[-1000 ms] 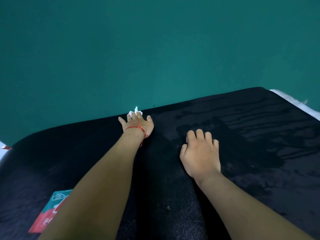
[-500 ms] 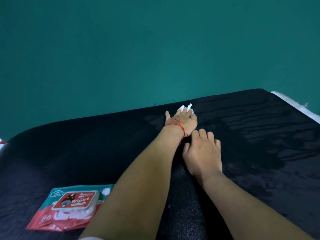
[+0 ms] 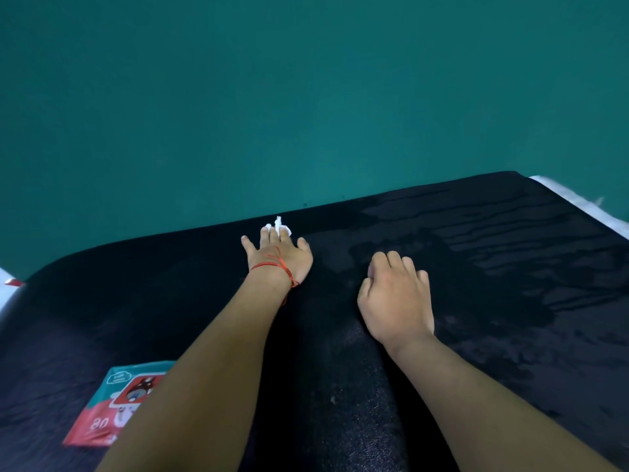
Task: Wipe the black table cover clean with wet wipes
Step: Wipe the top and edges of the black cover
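Left hand (image 3: 277, 258), fingers flat and spread, presses the white wet wipe (image 3: 279, 229) onto the black table cover (image 3: 170, 301) at its far edge, having slid back left from beside the right hand (image 3: 396, 296). Right hand rests mid-cover, loosely curled, holding nothing. Damp streaks (image 3: 493, 240) cover the right side, so the dry-looking left probably comes next.

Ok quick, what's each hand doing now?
Left hand: open, fingers flat pressing the wet wipe onto the cover.
Right hand: open, loosely curled, holding nothing.
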Action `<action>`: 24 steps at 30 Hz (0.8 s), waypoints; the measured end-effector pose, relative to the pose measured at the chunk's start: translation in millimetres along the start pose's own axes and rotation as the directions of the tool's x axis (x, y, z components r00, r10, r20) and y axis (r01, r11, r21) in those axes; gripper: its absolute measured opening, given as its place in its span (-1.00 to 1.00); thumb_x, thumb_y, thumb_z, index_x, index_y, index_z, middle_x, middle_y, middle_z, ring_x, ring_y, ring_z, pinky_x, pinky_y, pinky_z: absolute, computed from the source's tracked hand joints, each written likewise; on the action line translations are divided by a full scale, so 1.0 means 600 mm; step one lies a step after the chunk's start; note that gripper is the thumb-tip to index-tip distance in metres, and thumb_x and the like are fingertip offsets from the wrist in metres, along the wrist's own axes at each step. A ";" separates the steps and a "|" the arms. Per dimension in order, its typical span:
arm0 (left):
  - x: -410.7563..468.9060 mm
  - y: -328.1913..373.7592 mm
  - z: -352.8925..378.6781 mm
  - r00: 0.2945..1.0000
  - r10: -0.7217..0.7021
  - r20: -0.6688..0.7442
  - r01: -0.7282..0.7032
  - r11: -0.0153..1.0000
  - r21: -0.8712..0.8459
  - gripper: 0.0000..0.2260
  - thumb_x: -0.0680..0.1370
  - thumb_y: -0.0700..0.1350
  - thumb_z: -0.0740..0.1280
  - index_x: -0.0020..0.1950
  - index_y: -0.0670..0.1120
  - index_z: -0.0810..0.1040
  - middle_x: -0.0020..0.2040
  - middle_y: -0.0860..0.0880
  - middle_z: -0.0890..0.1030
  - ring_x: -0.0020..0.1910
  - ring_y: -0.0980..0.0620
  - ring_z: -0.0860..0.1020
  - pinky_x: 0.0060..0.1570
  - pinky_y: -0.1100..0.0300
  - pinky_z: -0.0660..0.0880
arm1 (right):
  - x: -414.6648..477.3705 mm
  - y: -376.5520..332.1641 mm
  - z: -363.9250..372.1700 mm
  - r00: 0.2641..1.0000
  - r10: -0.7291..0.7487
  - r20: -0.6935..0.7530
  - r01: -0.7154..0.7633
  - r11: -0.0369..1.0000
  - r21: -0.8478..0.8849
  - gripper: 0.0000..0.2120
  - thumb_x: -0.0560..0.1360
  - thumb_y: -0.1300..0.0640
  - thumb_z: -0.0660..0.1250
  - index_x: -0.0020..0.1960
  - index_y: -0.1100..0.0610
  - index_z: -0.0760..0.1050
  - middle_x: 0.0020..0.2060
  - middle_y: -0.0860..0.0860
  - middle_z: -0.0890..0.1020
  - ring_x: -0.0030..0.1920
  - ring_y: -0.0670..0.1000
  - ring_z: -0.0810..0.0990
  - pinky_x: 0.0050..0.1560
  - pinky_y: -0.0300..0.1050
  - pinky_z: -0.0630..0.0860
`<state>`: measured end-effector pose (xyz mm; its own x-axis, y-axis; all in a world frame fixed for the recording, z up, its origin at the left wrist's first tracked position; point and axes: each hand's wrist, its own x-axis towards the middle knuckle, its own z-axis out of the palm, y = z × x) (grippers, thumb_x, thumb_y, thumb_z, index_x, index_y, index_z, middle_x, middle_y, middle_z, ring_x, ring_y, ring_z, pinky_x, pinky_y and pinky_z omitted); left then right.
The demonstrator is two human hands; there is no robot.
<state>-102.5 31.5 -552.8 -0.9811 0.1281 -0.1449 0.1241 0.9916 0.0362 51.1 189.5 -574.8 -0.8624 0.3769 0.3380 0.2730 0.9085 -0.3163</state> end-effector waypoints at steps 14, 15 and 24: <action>-0.093 0.067 0.000 0.777 0.626 0.067 -0.608 0.773 -0.179 -0.49 0.73 0.01 -0.13 0.72 0.16 0.00 0.71 0.18 -0.05 0.65 0.27 -0.14 0.64 -0.06 -0.28 | 0.000 0.001 -0.007 0.999 0.040 -0.008 -0.039 0.990 0.136 -0.90 0.57 0.15 0.22 -0.09 0.00 0.34 -0.19 -0.10 0.46 -0.15 0.02 0.45 -0.02 0.02 0.43; -0.102 0.047 -0.006 0.751 0.657 0.069 -0.640 0.750 -0.169 -0.50 0.74 0.00 -0.12 0.71 0.19 0.00 0.70 0.22 -0.03 0.64 0.31 -0.14 0.63 -0.03 -0.28 | 0.000 0.002 -0.008 0.999 0.041 -0.009 -0.039 0.989 0.143 -0.90 0.57 0.15 0.22 -0.10 0.00 0.34 -0.19 -0.11 0.46 -0.16 0.01 0.45 -0.02 0.02 0.43; -0.051 -0.050 -0.030 0.898 0.430 0.096 -0.430 0.903 -0.024 -0.49 0.74 0.08 -0.14 0.72 0.14 -0.09 0.72 0.12 -0.08 0.66 0.22 -0.14 0.63 -0.17 -0.24 | 0.001 0.002 -0.007 0.999 0.038 0.004 -0.038 0.993 0.115 -0.92 0.60 0.12 0.22 -0.07 -0.01 0.37 -0.18 -0.12 0.49 -0.16 0.00 0.49 -0.02 0.01 0.45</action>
<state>-79.0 -2.3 -531.9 -0.8132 0.5429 -0.2095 0.5300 0.8397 0.1186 52.8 191.9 -571.2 -0.8533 0.4100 0.3222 0.2546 0.8668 -0.4288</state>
